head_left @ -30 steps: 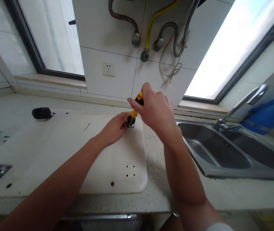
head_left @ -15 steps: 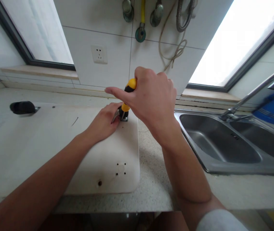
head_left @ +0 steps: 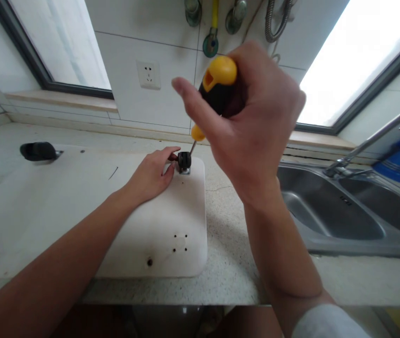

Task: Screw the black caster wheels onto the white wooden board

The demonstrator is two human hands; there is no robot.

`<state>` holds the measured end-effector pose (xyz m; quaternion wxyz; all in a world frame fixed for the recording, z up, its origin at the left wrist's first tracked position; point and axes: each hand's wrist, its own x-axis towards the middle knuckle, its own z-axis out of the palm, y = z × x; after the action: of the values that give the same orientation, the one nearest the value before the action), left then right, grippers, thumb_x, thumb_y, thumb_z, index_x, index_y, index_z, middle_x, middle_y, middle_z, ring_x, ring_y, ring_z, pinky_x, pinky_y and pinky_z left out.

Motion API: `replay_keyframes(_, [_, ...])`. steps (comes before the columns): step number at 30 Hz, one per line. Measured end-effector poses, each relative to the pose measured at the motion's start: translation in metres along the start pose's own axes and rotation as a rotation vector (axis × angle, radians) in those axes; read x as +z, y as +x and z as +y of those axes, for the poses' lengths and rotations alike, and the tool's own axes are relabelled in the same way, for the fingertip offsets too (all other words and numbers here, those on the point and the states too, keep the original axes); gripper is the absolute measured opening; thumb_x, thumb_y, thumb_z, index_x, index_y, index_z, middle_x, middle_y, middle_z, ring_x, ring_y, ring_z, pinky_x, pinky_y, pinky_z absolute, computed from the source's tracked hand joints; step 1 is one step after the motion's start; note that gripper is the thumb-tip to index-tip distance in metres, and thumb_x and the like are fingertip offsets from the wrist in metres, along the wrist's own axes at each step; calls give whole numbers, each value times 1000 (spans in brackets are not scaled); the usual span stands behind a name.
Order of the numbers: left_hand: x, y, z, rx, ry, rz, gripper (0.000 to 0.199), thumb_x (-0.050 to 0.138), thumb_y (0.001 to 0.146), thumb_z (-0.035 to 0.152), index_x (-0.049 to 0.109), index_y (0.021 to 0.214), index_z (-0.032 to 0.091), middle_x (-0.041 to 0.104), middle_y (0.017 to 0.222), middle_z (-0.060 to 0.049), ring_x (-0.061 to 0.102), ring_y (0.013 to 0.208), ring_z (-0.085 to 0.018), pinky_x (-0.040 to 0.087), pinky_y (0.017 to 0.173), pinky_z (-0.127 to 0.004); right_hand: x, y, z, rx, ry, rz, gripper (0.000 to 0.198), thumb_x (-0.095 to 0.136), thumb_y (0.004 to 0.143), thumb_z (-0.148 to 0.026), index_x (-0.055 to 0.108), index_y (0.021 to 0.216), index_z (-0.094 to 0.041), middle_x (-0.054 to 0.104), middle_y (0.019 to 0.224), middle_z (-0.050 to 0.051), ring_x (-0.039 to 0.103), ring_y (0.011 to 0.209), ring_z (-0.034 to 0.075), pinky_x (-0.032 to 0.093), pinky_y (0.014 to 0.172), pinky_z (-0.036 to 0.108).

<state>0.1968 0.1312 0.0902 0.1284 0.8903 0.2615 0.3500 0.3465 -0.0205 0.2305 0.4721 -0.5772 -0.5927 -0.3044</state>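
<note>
Pale tabletop carries a white board. Right fingers wrap a screwdriver; left fingers, parted, rest beside a caster.

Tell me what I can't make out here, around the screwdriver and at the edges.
Head view, now:
- The tip of the screwdriver: seems hidden behind the black caster.
- Screws in the base plate: too small to tell.
- Far side of the handle: hidden by the right hand.
- Left end of the white panel: cut off by the picture's left edge.
- Faucet: cut off by the right edge.
</note>
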Motion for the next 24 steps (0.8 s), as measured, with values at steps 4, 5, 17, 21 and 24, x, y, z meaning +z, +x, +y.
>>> replay_keyframes(4, [1,-1,0,10,-43,-20,59,60,96,16,61,155,20,82,136,-11,77,127,-30,60,116,-52,-3,-3,1,-65,68,111,33,76,108,-53,72,104,-20,69,93,0,63,81,17,49,78,30])
replay_keyframes(5, [2,-1,-1,19,-59,-26,61,62,95,15,61,156,21,82,138,-11,77,128,-30,59,117,-51,-1,-3,1,-71,91,119,32,77,108,-52,71,100,-21,67,90,-1,62,79,17,49,77,30])
replay_keyframes(17, [4,2,-6,61,-14,-75,46,69,96,23,68,141,22,84,128,-10,78,118,-33,59,108,-52,7,-3,0,-65,88,126,35,79,107,-53,63,92,-25,66,87,-2,59,77,15,46,77,29])
replay_keyframes(21, [4,2,-5,55,1,-71,46,69,94,20,68,140,22,84,128,-9,78,119,-32,58,110,-51,5,-6,-1,-70,175,124,34,79,107,-50,65,91,-23,65,86,-3,56,77,14,45,77,28])
replay_keyframes(24, [4,2,-5,52,-3,-76,46,70,94,20,68,140,23,84,129,-8,78,120,-32,57,110,-51,4,-6,-2,-61,173,116,36,79,107,-52,65,91,-23,66,87,-3,57,78,14,45,78,28])
